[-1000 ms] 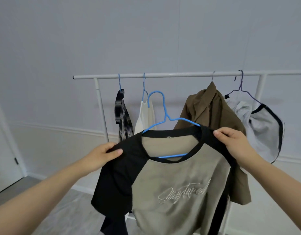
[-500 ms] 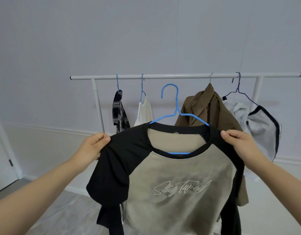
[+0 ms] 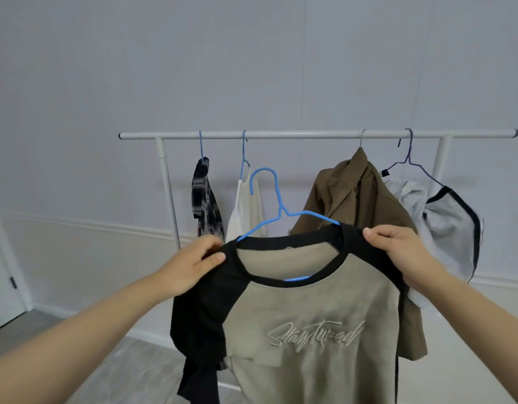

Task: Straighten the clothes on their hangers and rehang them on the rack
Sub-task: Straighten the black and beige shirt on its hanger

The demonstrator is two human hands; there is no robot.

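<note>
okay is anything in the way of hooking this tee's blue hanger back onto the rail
Nothing visible blocks it. The blue hanger sits below a bare stretch of rail, between the white top and the brown jacket.

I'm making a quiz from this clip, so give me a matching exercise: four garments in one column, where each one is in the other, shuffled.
Garments:
1. beige and black T-shirt
2. brown jacket
3. plaid garment
4. grey and black garment

Places:
A. leftmost on the rack
B. rightmost on the rack
C. held off the rack by both hands
D. on the silver-hooked hanger

Pairs: 1-C, 2-D, 3-A, 4-B
</note>
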